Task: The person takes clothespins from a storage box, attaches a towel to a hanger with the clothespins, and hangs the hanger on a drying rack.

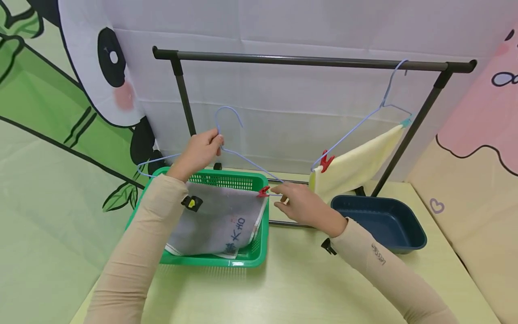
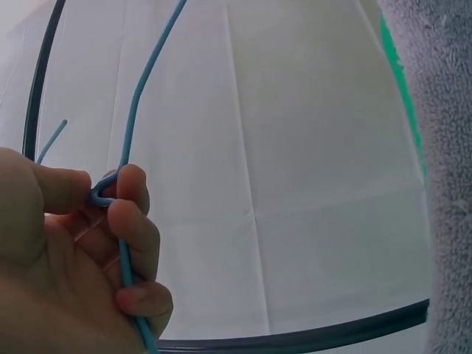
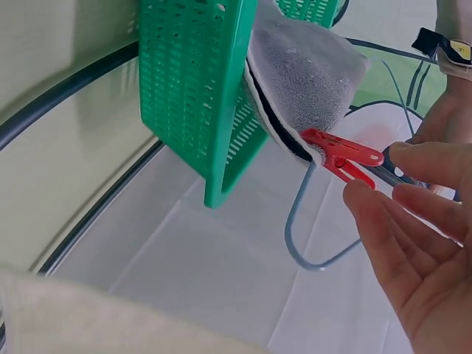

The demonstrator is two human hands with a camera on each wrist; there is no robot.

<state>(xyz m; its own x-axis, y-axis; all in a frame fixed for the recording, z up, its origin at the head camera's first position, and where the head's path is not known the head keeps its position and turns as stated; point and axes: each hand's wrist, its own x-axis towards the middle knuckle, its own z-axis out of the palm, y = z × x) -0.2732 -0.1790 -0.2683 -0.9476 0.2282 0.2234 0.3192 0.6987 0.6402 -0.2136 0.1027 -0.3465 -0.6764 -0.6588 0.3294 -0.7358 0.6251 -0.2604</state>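
My left hand (image 1: 201, 150) pinches a blue wire hanger (image 1: 252, 161) at its neck, just under the hook, above the basket. A grey towel (image 1: 214, 220) hangs from the hanger's lower bar and overlaps the green basket (image 1: 252, 262). One red clothespin (image 3: 341, 153) bites the towel's corner at the bar. Right at the clothespin's handle ends is my right hand (image 1: 303, 204), thumb and fingers spread apart around them. The towel's other upper corner is hidden behind my left forearm.
A dark rack (image 1: 283, 58) stands across the back. From its right end hangs another blue hanger (image 1: 356, 128) with a yellow towel (image 1: 360, 162), held by a red clothespin (image 1: 325, 161) and a teal one (image 1: 406, 122). Below sits a dark blue tub (image 1: 417, 234) on the pale table (image 1: 299, 283).
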